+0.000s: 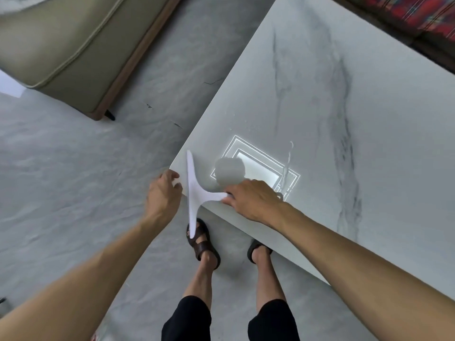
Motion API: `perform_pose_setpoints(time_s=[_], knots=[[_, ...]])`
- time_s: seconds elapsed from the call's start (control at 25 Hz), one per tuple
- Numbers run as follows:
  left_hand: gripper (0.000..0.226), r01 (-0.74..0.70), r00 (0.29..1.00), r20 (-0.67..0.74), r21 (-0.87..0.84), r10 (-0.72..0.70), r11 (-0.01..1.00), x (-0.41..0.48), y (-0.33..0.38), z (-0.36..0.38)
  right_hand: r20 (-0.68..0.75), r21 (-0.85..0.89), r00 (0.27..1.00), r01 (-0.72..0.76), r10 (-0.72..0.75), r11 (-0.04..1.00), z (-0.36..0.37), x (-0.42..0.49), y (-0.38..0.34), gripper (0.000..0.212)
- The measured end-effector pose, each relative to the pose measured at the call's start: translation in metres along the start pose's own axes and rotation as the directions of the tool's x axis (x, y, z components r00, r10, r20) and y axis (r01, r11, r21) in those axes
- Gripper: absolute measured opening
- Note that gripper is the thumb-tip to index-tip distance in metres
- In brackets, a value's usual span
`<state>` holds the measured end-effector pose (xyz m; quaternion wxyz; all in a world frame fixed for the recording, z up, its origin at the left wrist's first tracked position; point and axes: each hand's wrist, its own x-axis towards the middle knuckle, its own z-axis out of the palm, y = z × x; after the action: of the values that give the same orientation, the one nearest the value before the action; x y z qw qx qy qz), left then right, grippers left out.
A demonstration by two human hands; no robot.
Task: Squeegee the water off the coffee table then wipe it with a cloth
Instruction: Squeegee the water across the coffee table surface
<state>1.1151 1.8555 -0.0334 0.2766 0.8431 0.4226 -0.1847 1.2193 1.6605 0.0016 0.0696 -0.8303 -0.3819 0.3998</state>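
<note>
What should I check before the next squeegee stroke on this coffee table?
1. Grip: right hand closed on the squeegee handle: ok.
2. Blade position: at the coffee table corner, one end overhanging past the edge: ok for finishing a pull.
3. Left hand sits at the table corner beside the blade; whether it holds a cloth: cannot tell.
4. Water left: a streak and droplets remain behind the blade: not ok.
5. Feet below the edge, in the run-off path: not ok.
</note>
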Motion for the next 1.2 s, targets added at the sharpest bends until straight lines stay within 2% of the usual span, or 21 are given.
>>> perform_pose_setpoints(time_s=[0.08,0.16,0.28,0.4,0.48,0.64,0.72,0.84,1.04,1.2], knots=[[0.031,-0.077,0.993,0.089,0.021,0.075,0.997,-0.005,0.008,0.009,-0.015,0.029,0.998,-0.065,0.065,0.998,-0.004,-0.028,0.030,0.026],[0.030,-0.113,0.982,0.146,-0.035,0.116,0.993,-0.011,0.021,0.016,0.008,0.025,0.987,-0.159,0.159,0.987,-0.008,-0.066,0.067,0.022],[0.023,-0.085,0.983,0.156,-0.106,0.101,0.991,-0.017,0.037,0.021,0.038,-0.053,0.946,-0.320,0.322,0.946,-0.011,-0.122,0.115,0.023],[0.008,-0.026,0.967,0.241,-0.235,0.085,0.972,-0.021,0.040,0.013,0.000,-0.118,0.911,-0.409,0.412,0.905,-0.020,-0.154,0.129,0.028],[0.006,-0.009,0.969,0.238,-0.264,0.074,0.965,-0.021,0.035,0.000,-0.032,-0.130,0.929,-0.369,0.368,0.920,-0.031,-0.151,0.110,0.028],[0.016,0.003,0.995,0.098,-0.237,0.021,0.971,-0.007,0.019,-0.023,-0.055,-0.078,0.986,-0.161,0.157,0.984,-0.045,-0.073,0.036,0.026],[0.028,0.008,0.999,0.050,-0.226,0.003,0.974,0.007,0.010,-0.029,-0.027,-0.091,0.998,-0.063,0.061,0.994,-0.040,-0.011,0.001,0.031],[0.044,0.011,1.000,0.031,-0.180,-0.006,0.984,0.024,0.007,-0.032,-0.026,-0.063,1.000,-0.010,0.008,0.998,-0.039,0.054,-0.023,0.032],[0.048,0.053,0.991,0.127,-0.105,-0.039,0.993,0.038,0.035,-0.024,-0.069,-0.056,0.996,-0.061,0.057,0.997,-0.069,0.067,0.032,0.032],[0.049,0.025,0.979,0.205,-0.101,-0.003,0.995,0.047,0.084,-0.009,-0.153,0.014,0.955,-0.255,0.254,0.967,-0.096,0.019,0.127,0.030]])
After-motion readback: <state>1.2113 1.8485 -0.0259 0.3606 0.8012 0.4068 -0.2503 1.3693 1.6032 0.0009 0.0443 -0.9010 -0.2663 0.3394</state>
